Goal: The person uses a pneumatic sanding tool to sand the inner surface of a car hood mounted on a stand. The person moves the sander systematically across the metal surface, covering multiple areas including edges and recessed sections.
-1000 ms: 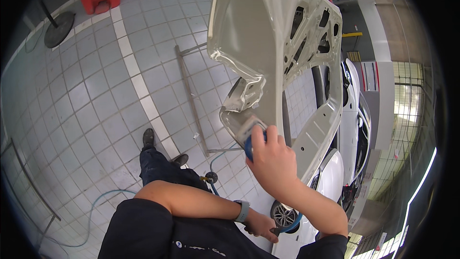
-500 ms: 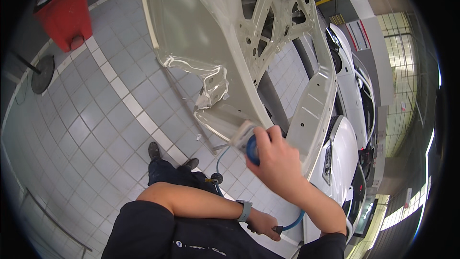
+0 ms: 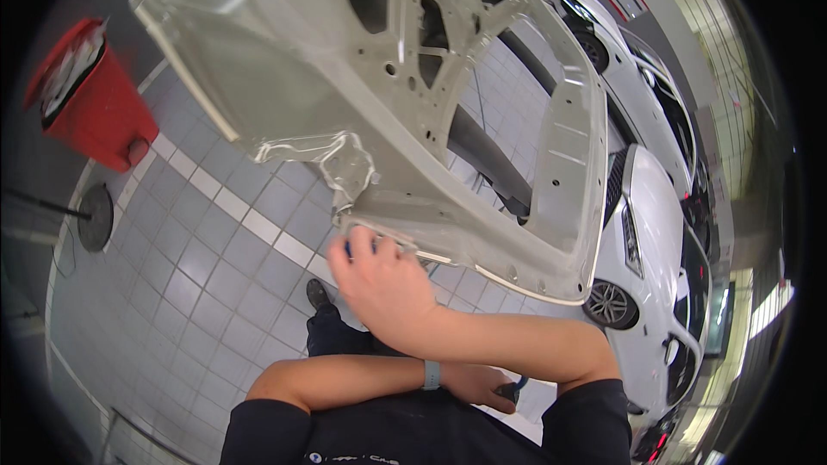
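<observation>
My right hand (image 3: 383, 280) is curled around a sanding block (image 3: 350, 248) with a blue grip, at the near edge of a large beige-grey car body panel (image 3: 327, 90). Most of the block hides behind the fingers. Just left of that hand, the panel's edge is notched and lined with pale sealant. My left arm, with a grey-banded watch (image 3: 432, 375) at the wrist, crosses beneath my right forearm. Low in the view, my left hand (image 3: 474, 384) is closed on the dark end of a blue hose (image 3: 522, 381).
Dark supports (image 3: 491, 164) show through the panel's big opening. White cars (image 3: 655, 224) are parked along the right. A red bin (image 3: 108, 112) stands at the far left, near a round black stand base (image 3: 95, 217). Grey tiles (image 3: 202, 267) with a white stripe cover the floor.
My right hand has moved left along the panel's near edge with the sanding block. The view has shifted, so the panel appears farther left. My left hand still grips the hose end.
</observation>
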